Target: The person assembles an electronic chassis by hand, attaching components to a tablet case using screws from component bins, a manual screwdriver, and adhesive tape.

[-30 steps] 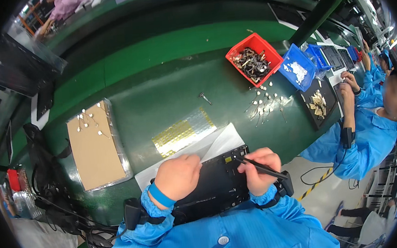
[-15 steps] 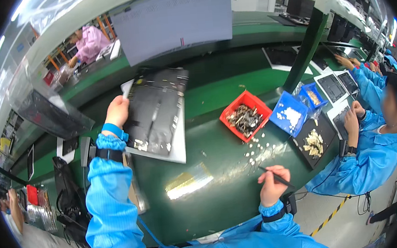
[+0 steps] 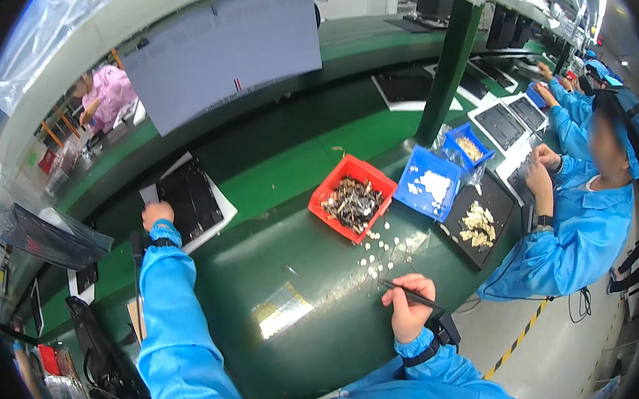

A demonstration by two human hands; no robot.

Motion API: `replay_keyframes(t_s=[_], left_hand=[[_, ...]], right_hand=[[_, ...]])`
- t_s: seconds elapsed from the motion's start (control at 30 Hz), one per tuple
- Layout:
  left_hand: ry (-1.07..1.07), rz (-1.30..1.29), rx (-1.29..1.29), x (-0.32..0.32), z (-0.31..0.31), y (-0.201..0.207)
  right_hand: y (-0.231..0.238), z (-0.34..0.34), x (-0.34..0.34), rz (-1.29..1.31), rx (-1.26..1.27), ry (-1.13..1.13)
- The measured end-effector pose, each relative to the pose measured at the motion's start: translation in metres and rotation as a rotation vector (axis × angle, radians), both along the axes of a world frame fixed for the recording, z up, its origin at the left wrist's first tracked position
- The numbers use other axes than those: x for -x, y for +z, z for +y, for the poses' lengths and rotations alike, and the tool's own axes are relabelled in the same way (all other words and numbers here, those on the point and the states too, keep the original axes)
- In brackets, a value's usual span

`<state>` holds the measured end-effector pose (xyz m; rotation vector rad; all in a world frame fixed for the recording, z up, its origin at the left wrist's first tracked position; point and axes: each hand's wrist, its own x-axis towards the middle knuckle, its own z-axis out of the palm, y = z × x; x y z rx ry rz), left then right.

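Observation:
At the left of the bench a flat black panel (image 3: 190,198) lies on a white panel (image 3: 224,208). My left hand (image 3: 158,214) is closed at its left edge, with a pale grey flap (image 3: 149,193) sticking up beside the fingers. My right hand (image 3: 411,308), near the front edge, holds black tweezers (image 3: 417,297) with the tip pointing up and left. Just beyond that tip, small white bits (image 3: 373,259) lie scattered on the green bench. A shiny yellowish film piece (image 3: 282,310) lies between my arms.
A red bin (image 3: 320,211) of dark metal bits stands mid-bench. Right of it are a blue bin (image 3: 409,168) of white pieces, a smaller blue bin (image 3: 482,133), and a black tray (image 3: 453,230) of cream-coloured pieces. A green post (image 3: 445,77) rises behind; a co-worker (image 3: 562,233) sits right.
The black and white panels, raised and tilted before, now lie lower and flatter. My left hand has come down with them. The whole view has shifted right; my right hand still holds the tweezers.

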<state>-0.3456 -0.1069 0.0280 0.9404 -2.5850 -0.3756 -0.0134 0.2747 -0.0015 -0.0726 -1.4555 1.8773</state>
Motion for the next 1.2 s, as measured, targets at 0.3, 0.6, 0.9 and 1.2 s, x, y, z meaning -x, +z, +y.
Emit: replay_keyframes(t_s=[0.3, 0.6, 0.9, 1.2], left_hand=[[-1.461, 0.142, 0.016, -0.165, 0.135, 0.073], [-1.73, -0.23, -0.098, -0.322, 0.192, 0.06], [-1.532, -0.198, -0.313, -0.344, 0.179, 0.024], [-1.427, -0.093, -0.338, -0.352, 0.159, 0.007]], right_hand=[[0.01, 0.038, -0.001, 0.229, 0.016, -0.162], [0.011, 0.093, -0.006, -0.56, -0.608, -0.113], [0.007, 0.098, 0.029, -0.555, -1.106, -0.119], [0.013, 0.096, 0.031, -0.615, -1.083, -0.077]])
